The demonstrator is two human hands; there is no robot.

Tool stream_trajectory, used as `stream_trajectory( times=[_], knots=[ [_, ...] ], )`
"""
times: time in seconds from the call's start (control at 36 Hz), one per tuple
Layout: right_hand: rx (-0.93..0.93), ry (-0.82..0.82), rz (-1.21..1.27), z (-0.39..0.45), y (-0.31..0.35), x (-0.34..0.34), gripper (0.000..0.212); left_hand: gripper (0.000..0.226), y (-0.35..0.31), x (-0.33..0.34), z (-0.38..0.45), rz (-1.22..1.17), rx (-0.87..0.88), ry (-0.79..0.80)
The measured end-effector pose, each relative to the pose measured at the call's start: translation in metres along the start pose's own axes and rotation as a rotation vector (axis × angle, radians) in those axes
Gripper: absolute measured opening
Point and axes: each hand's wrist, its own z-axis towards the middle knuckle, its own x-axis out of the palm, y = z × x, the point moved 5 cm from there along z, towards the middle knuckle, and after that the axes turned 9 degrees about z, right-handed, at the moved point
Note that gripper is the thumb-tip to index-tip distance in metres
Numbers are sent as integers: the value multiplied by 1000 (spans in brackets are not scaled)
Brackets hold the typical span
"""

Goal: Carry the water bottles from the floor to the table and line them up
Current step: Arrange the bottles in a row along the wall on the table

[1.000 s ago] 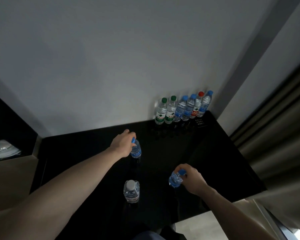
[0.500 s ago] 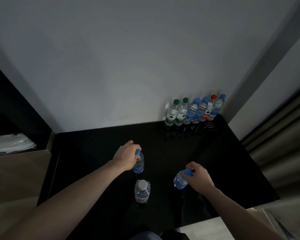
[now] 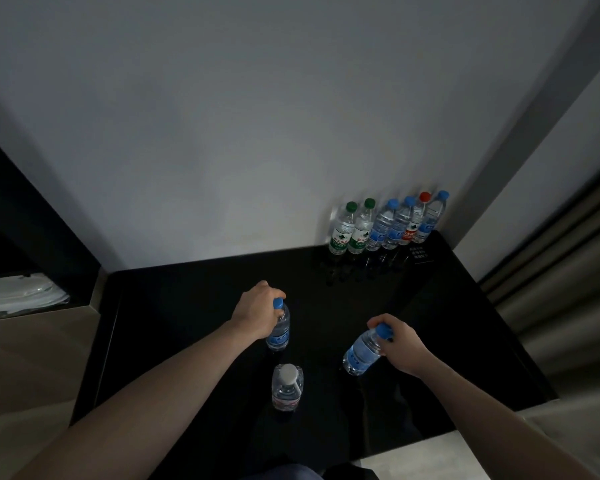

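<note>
Blue caps mark the two bottles in hand. The left hand (image 3: 257,315) has its fingers curled shut around the neck and cap of a blue-labelled bottle (image 3: 279,332), which stands upright near the middle of the black table (image 3: 174,306); whether its base rests on the surface or hangs just above cannot be told. The right hand (image 3: 400,346) is closed likewise around the cap end of a second blue-labelled bottle (image 3: 361,355), which is tilted, its base pointing down and toward the left, nearer the right edge of the table. Between the two hands and closer to the near edge stands a white-capped bottle (image 3: 286,388), upright and apart from both hands. Both forearms are bare and reach in from the near edge. At the far right corner, against the grey wall (image 3: 257,133), a row of six bottles (image 3: 388,225) stands side by side: two with green caps and green labels at the left, then two with blue caps, one with a red cap, and one more with a blue cap at the right end. A curtain (image 3: 568,271) hangs beyond the right edge.
</note>
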Motion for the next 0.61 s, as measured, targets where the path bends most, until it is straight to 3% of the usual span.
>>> stream_trajectory(
  times=[0.22,0.61],
  knots=[
    [7,75,-16,1,16,10,38,50,2,2,-1,-33,-3,11],
    [-57,205,-311,8,28,30,38,47,2,4,-2,-59,-29,-7]
  ],
)
